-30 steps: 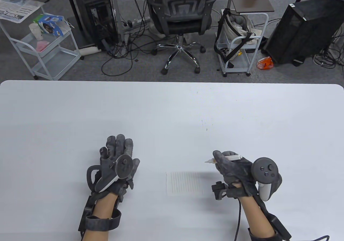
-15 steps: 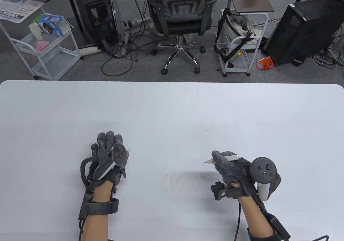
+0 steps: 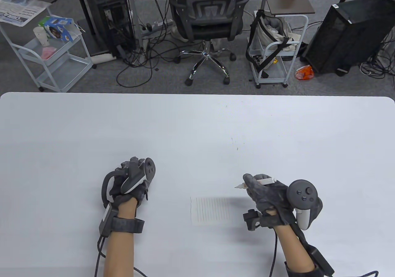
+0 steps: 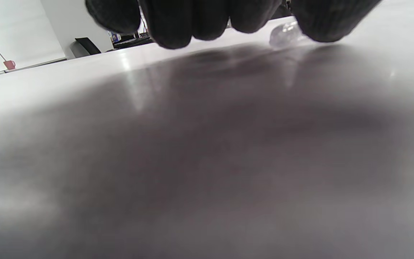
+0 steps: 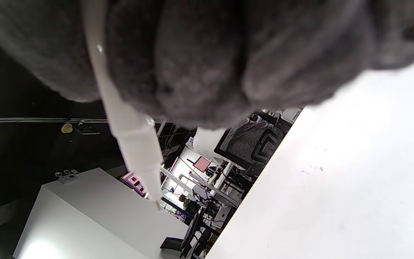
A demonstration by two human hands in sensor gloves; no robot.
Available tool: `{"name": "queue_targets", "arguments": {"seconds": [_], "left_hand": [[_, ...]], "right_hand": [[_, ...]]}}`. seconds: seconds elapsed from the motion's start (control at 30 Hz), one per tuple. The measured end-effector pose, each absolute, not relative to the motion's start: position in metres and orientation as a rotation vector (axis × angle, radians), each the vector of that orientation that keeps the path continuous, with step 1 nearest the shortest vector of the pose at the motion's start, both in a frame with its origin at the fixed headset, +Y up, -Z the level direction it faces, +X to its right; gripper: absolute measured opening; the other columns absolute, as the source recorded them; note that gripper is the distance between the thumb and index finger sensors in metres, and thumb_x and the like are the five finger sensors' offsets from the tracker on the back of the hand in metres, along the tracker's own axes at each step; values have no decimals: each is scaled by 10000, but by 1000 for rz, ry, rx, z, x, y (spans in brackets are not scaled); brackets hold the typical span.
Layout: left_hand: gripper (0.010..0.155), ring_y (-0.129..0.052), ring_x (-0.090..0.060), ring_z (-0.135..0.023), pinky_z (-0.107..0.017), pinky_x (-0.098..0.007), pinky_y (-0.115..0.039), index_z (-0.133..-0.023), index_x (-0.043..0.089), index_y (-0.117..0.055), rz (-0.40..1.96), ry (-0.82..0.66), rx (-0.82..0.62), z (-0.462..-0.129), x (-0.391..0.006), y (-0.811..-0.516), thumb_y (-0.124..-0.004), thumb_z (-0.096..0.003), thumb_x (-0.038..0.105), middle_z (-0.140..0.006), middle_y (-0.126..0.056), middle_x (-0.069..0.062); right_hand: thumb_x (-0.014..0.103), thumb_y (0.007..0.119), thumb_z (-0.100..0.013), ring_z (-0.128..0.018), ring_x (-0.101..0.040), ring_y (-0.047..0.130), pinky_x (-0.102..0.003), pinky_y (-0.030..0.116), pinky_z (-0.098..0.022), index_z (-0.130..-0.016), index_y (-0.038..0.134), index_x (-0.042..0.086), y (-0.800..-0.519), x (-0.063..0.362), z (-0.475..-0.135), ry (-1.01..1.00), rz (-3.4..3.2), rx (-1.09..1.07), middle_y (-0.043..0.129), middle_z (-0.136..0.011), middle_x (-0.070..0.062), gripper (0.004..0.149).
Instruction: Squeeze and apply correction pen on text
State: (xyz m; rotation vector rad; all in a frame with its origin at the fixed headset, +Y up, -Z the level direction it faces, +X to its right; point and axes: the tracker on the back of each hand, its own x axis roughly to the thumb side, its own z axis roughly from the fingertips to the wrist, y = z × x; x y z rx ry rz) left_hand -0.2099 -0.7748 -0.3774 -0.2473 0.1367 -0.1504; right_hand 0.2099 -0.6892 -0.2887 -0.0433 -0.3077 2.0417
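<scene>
**Pen uncapped and in hand, paper not yet touched**

Right hand (image 3: 267,193) grips one correction pen (image 3: 259,182), fingers wrapped round its barrel, bare tip (image 5: 155,203) raised near the lined paper (image 3: 211,210). No white marks visible there; squeezing and dabbing left. Left hand (image 3: 131,181) curled on the worktop (image 3: 197,126), beside one clear cap (image 4: 282,34); grip unclear.
</scene>
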Motion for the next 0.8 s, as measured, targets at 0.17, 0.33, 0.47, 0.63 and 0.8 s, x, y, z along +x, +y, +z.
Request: {"name": "queue_targets", "arguments": {"seconds": [0.17, 0.33, 0.47, 0.63, 0.8], "left_hand": [[608, -810, -259, -943, -712, -488, -696, -974, 340, -661, -111, 163, -243, -380, -208, -774, -763, -406, 532, -1057, -713, 47], [484, -885, -256, -791, -652, -454, -740, -897, 286, -719, -206, 154, -236, -380, -190, -773, -785, -439, 429, -933, -802, 13], [483, -912, -221, -747, -634, -436, -761, -895, 273, -699, -373, 112, -235, -378, -179, -775, -733, -448, 453, -898, -820, 18], [483, -922, -207, -734, -626, -433, -769, -888, 277, -706, -355, 111, -225, -379, -182, -774, -732, -445, 466, -883, -836, 24], [480, -954, -207, -692, -595, -436, -791, -854, 271, -746, -385, 96, -167, -373, -184, -771, -744, -418, 472, -841, -876, 22]], "right_hand": [[574, 859, -382, -163, -242, 981, -438, 865, -321, -471, 964, 176, -690, 210, -289, -304, 2046, -45, 1031, -284, -17, 422], [574, 859, -382, -161, -241, 982, -439, 864, -320, -470, 965, 176, -689, 209, -287, -307, 2041, -40, 1031, -283, -16, 421], [575, 859, -382, -159, -240, 982, -438, 865, -319, -471, 964, 177, -690, 208, -286, -306, 2052, -37, 1031, -282, -15, 421], [575, 859, -382, -160, -240, 983, -438, 865, -320, -470, 964, 177, -687, 208, -287, -311, 2042, -22, 1032, -282, -13, 422], [575, 860, -381, -161, -241, 982, -439, 864, -321, -471, 964, 177, -687, 214, -287, -317, 2016, -47, 1032, -284, -13, 422]]}}
